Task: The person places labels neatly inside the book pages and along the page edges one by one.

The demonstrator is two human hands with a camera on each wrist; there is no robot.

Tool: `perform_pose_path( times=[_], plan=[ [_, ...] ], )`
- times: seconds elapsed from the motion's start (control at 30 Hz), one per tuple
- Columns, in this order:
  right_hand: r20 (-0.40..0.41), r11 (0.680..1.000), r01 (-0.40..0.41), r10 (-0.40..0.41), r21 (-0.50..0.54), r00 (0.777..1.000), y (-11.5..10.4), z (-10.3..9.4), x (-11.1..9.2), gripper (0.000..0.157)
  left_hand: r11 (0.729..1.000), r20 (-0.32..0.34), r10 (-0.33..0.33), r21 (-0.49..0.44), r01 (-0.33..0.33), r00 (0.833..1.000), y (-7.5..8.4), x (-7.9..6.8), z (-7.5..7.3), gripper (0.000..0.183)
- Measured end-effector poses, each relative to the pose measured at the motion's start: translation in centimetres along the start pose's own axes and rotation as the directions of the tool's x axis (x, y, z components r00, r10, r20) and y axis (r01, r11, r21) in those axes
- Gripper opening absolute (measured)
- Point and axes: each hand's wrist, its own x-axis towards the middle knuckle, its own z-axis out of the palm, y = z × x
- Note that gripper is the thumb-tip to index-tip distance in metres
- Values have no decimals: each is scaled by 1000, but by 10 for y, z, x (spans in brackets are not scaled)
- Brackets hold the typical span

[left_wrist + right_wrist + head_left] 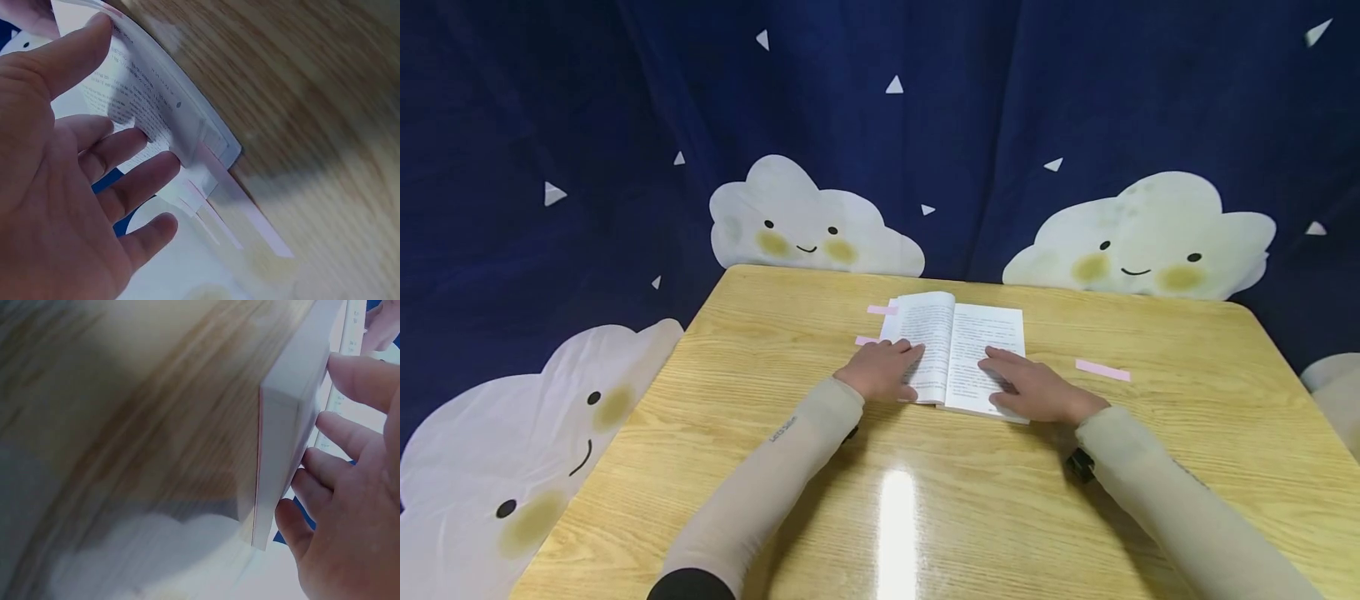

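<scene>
While the book lies open, both hands — spread — apparently rest on it.

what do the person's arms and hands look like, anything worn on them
The left sleeve and right sleeve are pale beige with small dark lettering; a black band shows at the left one's upper end. A small black object sits under the right wrist. The left hand and right hand are gloveless.

A dark blue curtain with small white triangles hangs beyond the far edge of the wood-grained bench. Two smiling clouds show along that edge, one toward each far corner; a third cloud shows beside the left edge.
</scene>
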Motion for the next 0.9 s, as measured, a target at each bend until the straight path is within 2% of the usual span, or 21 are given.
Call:
perform_pose_path(
  times=[0.1,0.23,0.33,0.43,0.53,0.67,0.9],
  plan=[
    [3,1000,-2,2,10,1000,1,1,0,54,1000,-7,17,18,-17,1000,-1,1,2,73],
    [2,1000,-6,6,18,1000,2,2,0,55,999,-39,18,31,-17,999,-2,1,5,59],
    [7,1000,-14,14,27,1000,3,2,1,55,1000,-55,15,3,-15,998,-2,2,7,48],
    [15,1000,-17,16,22,1000,4,0,1,55,999,-41,10,-49,-12,999,-2,3,8,44],
    [23,1000,-19,19,17,1000,3,-2,1,55,997,-15,-3,-81,2,1000,-1,5,7,48],
    [28,1000,-8,8,17,1000,3,-4,2,55,997,4,-8,-75,8,1000,-1,6,5,56],
    [12,1000,23,-23,11,1000,5,-2,-1,54,994,-14,-7,-109,5,1000,-2,6,8,71]
  ],
)
